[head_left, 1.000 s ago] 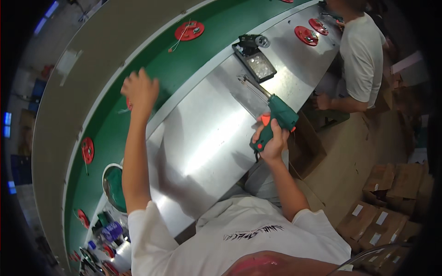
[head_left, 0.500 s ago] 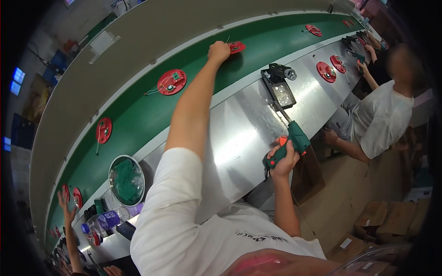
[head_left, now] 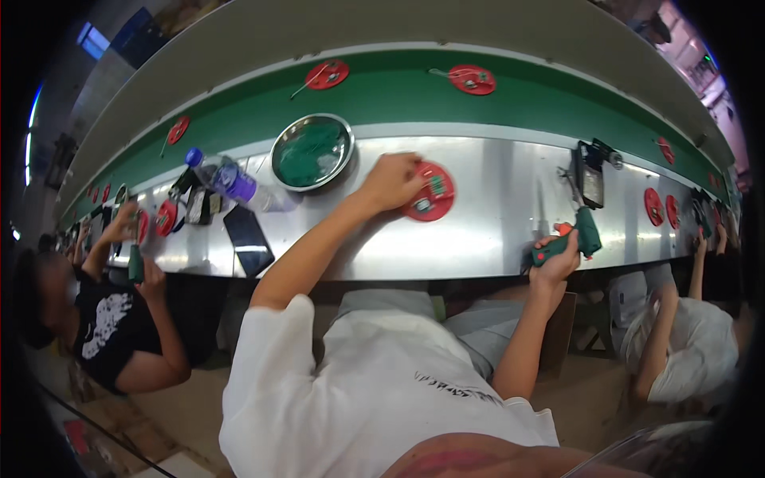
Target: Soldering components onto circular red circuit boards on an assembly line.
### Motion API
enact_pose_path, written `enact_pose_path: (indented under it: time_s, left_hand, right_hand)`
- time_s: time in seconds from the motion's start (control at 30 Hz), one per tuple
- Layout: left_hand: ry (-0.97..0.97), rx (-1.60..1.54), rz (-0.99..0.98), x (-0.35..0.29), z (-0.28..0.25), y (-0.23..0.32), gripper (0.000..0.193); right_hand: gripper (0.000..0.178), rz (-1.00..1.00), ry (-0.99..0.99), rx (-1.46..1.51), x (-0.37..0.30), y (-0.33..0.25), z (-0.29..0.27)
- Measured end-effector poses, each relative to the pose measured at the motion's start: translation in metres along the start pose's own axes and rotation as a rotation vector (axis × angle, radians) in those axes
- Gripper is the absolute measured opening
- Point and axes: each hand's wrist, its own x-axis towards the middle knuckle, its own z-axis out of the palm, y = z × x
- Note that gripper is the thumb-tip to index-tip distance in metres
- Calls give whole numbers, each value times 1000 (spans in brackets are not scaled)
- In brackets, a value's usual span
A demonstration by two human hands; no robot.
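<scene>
My left hand (head_left: 392,182) is closed on the left rim of a round red disc (head_left: 437,209), which carries a small green circuit board and other small parts. Disc and hand are over the shiny metal bench, in front of my body. On the right, the fingers of my right hand (head_left: 559,259) wrap round the handle of a green soldering gun (head_left: 588,233) with an orange trigger. Its metal tip points away from me, beside a black soldering stand (head_left: 591,175).
A steel bowl (head_left: 348,163) of green pieces stands left of the disc, near a purple-labelled bottle (head_left: 239,185) and a dark phone (head_left: 248,241). Along the green belt (head_left: 398,95) lie more red discs (head_left: 472,80). Co-workers (head_left: 119,319) sit on both sides.
My left hand has brought a red disc from the green belt back onto the metal bench. The view has swung left. My right hand keeps hold of the soldering gun.
</scene>
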Motion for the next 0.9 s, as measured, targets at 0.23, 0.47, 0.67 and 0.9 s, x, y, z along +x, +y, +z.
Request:
enact_pose_path:
  time_s: [0.23,0.47,0.67,0.9]
  left_hand:
    - [327,192,-189,-19,-83,-28,21]
    - [272,716,-393,-20,-76,-144,25]
    - [314,691,-360,-29,-80,-99,20]
    - [369,672,-324,-33,-96,-100,22]
  right_hand:
    - [34,-72,44,-1,6,0,-17]
    - [36,-31,48,-76,5,8,-9]
    - [37,-38,47,-80,-7,-9,-3]
    - [37,3,47,-64,-6,-13,2]
